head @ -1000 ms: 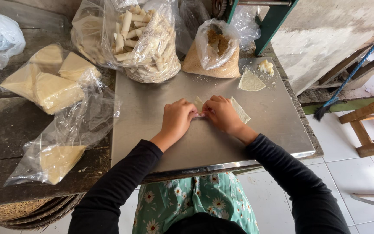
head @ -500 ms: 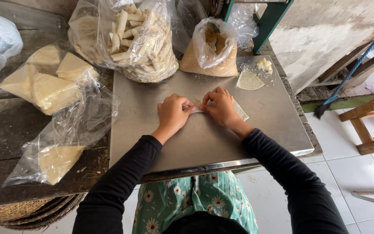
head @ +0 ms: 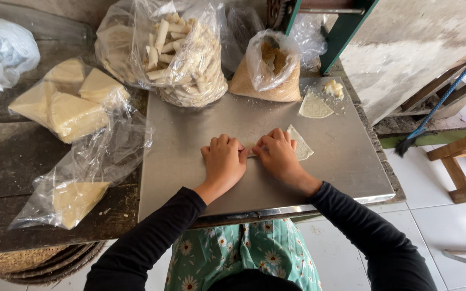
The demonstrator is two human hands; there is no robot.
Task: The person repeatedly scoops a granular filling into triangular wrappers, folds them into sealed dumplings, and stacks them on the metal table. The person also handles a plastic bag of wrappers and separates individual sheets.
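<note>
A thin pale wrapper (head: 300, 144) is pressed flat against the steel work surface (head: 190, 161) at the centre of the frame. It is covered by both hands side by side: the left hand (head: 223, 161) with fingers curled down and knuckles up, the right hand (head: 277, 155) just beside it, thumbs nearly touching. Neither hand is closed around anything; the fingers are bent over and press on the wrapper, most of which is hidden beneath them. Only one pointed corner shows, to the right of the right hand. The palms-down hold appears to keep the sheet tight against the metal so that it can be rolled evenly.

Supplies are kept at the upper edge of the surface, within reach but clear of the hands. A large clear bag of finished rolls (head: 179, 51) stands at upper centre. A smaller bag of brown filling (head: 268, 73) stands to its right, its mouth open. A spare wrapper (head: 314, 105) and a small lump of dough or paste (head: 331, 88) lie at upper right. Bags of stacked triangular wrappers (head: 66, 99) rest on the dark wooden table (head: 6, 161) at the left.

Bare steel is left open below and to both sides of the hands. The near edge of the surface lies close to the forearms at the bottom of the frame, and the right edge drops off towards a tiled floor (head: 432, 215).
</note>
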